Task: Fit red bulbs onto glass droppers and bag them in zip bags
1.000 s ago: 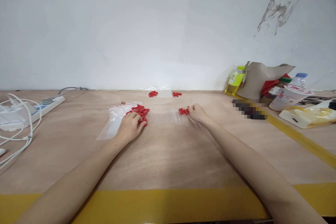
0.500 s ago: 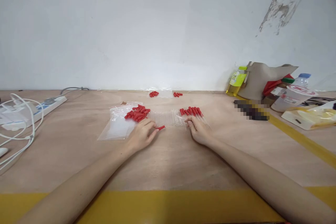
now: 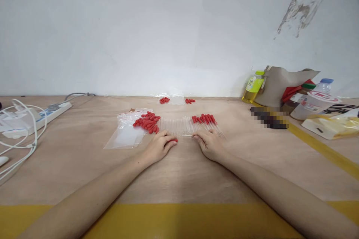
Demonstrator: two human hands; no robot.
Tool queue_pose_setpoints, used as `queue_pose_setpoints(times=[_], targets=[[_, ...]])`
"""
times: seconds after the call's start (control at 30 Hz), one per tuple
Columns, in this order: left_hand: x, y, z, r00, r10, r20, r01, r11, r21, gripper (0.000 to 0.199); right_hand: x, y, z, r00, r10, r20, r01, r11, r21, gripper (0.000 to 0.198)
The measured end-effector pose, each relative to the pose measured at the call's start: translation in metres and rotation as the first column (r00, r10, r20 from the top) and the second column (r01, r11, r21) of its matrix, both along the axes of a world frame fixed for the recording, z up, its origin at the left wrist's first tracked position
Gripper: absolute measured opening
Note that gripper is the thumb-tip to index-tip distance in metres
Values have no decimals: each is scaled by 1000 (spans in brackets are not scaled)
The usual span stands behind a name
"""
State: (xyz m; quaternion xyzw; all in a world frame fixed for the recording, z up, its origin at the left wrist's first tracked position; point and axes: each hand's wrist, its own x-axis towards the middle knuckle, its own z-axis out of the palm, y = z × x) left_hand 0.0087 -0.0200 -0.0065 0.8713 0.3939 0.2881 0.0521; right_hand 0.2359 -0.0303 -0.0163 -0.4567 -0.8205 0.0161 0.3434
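Observation:
Pinched in my left hand (image 3: 157, 146) is a red rubber dropper bulb (image 3: 174, 140), its end showing past the thumb. My right hand (image 3: 209, 145) is closed on a thin glass dropper tube (image 3: 187, 136), which points left toward the bulb, a short gap apart. Beyond my hands lies a row of clear glass tubes (image 3: 174, 125). At the row's right end are several droppers with red bulbs (image 3: 206, 118) on their far ends. A pile of loose red bulbs (image 3: 146, 121) lies beyond my left hand, partly on a clear plastic bag (image 3: 125, 136).
Two small groups of red bulbs, left (image 3: 164, 100) and right (image 3: 190, 101), lie by the wall. A power strip (image 3: 53, 117) with white cables is at left. At right stand a yellow-capped bottle (image 3: 253, 86), a grey bag (image 3: 276, 86), a plastic cup (image 3: 312, 105) and a yellow packet (image 3: 331, 126).
My right hand has come down nearer to me, and the tube in it has turned level, pointing at the left hand. My left hand has shifted slightly right and nearer with the bulb.

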Motion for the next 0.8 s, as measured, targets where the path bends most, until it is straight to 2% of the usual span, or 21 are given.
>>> queue_pose_setpoints(times=[0.1,0.23,0.33,0.47,0.63,0.8], targets=[[2,0,0,995,-16,102,19,999,-33,20,-4,-3,1,1000,-27,13,26,999,25,22],[6,-2,0,963,-49,264,80,991,-106,20,-9,-7,3,1000,3,27,-4,1000,26,23],[8,-2,-2,945,-59,323,110,984,-143,20,-11,-9,3,999,19,39,-20,1000,24,23],[9,-3,-4,937,-38,348,118,970,-213,21,-10,-9,3,997,28,65,-29,999,19,23],[8,-8,-3,936,-44,349,180,912,-369,25,-4,-4,5,990,118,78,-115,992,-41,21],[8,-12,-2,954,-82,287,202,885,-419,28,-1,1,7,976,173,135,-168,985,-45,21]])
